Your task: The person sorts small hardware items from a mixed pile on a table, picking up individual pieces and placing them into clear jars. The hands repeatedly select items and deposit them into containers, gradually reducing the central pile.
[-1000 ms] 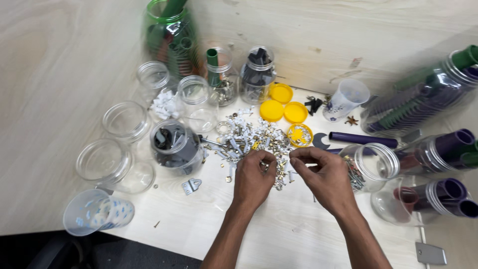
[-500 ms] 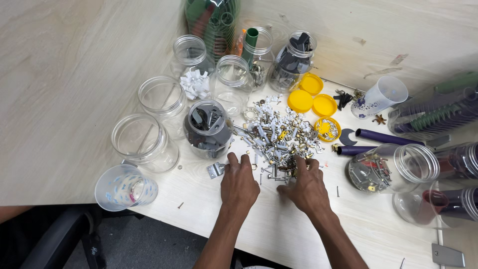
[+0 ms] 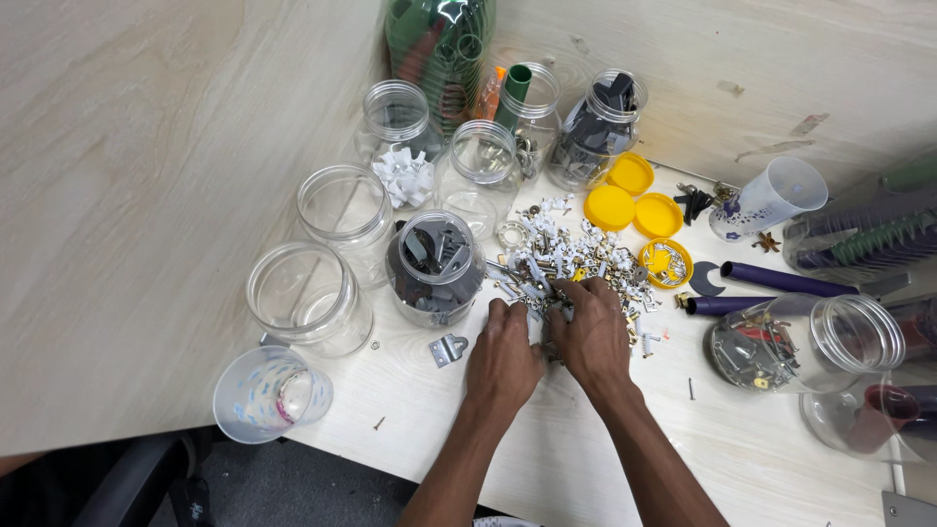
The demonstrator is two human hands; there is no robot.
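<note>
Pale wooden tabletop [image 3: 761, 459], crowded with clear jars; both hands, left hand [image 3: 503, 356] and right hand [image 3: 589, 332], curl knuckles-up into the pile of small hardware [image 3: 576, 256]; what they pinch is hidden; pieces look light, stiff, slippery; best pinched singly by fingertips.

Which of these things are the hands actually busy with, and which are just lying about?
In hand:
- left hand and right hand, both on the heap of small silvery metal and white plastic parts
- clear plastic jar of grey metal brackets beside the left hand

Lying about:
- yellow round lids
- purple tubes
- lone grey metal bracket
- empty clear plastic jar
</note>
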